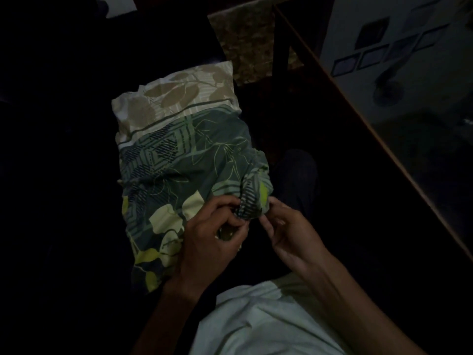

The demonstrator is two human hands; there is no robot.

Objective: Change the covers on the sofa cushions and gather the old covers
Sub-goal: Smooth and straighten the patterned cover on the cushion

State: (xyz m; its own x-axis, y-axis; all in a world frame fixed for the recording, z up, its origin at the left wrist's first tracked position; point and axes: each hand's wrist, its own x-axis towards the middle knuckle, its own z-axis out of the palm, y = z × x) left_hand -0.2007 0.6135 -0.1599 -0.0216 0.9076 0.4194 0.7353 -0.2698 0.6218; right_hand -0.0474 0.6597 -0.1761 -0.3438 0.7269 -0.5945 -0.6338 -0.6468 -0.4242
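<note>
A cushion lies on a dark sofa seat in dim light. Its far end shows a beige leaf-print cover [176, 96]. A dark green cover [189, 162] with yellow-green leaves and striped patches wraps the nearer part, bunched at the near right corner. My left hand [212, 237] pinches the bunched green fabric at that corner with curled fingers. My right hand [286, 226] pinches the same striped fold from the right side. The cushion's near edge is hidden under my left hand.
A glass-topped table [399, 139] with a wooden edge runs along the right, close to my knee [297, 172]. A patterned rug [243, 44] lies on the floor beyond the cushion. The dark sofa fills the left side.
</note>
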